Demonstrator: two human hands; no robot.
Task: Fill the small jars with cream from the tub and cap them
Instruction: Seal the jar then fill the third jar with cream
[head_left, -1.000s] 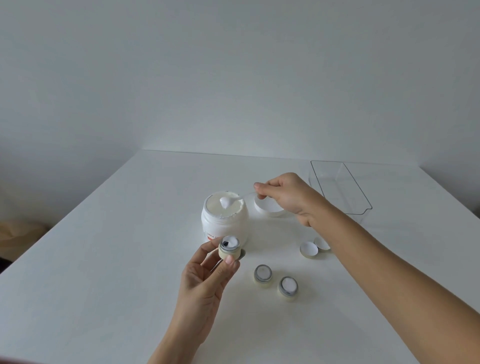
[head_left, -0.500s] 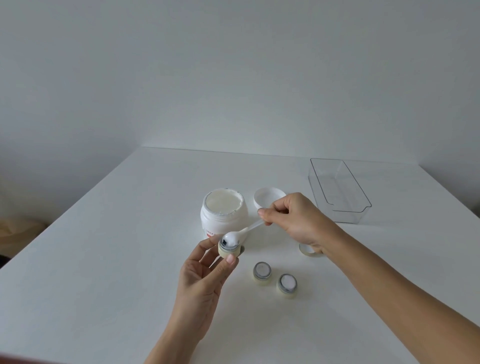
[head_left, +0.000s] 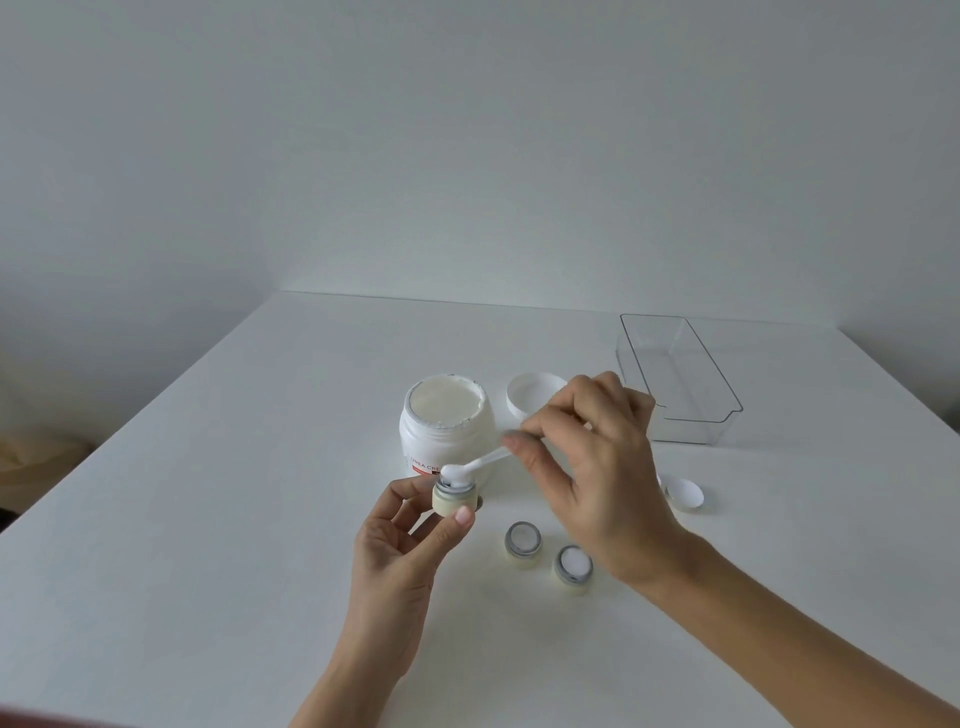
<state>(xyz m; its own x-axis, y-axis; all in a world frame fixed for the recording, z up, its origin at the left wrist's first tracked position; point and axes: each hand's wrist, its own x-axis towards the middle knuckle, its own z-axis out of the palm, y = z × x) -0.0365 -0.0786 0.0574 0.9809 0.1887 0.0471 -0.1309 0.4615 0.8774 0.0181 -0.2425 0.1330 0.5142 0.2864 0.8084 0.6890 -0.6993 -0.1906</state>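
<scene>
My left hand (head_left: 400, 545) holds a small pale-yellow jar (head_left: 455, 500) between thumb and fingers, just in front of the open white cream tub (head_left: 447, 431). My right hand (head_left: 597, 467) pinches a small white spoon (head_left: 478, 465); its bowl, loaded with cream, sits in the mouth of the held jar. Two more small jars stand uncapped on the table: one (head_left: 522, 543) looks grey inside, the other (head_left: 572, 569) shows white cream. A white cap (head_left: 685, 493) lies to the right, partly behind my right hand.
The tub's white lid (head_left: 532, 393) lies upside down behind my right hand. A clear plastic tray (head_left: 680, 379) stands at the back right of the white table (head_left: 208, 519). The table's left edge runs diagonally on the left.
My right hand carried the cream-loaded spoon from the tub down to the jar in my left hand and now presses the spoon's bowl into its mouth. The left hand stayed almost still.
</scene>
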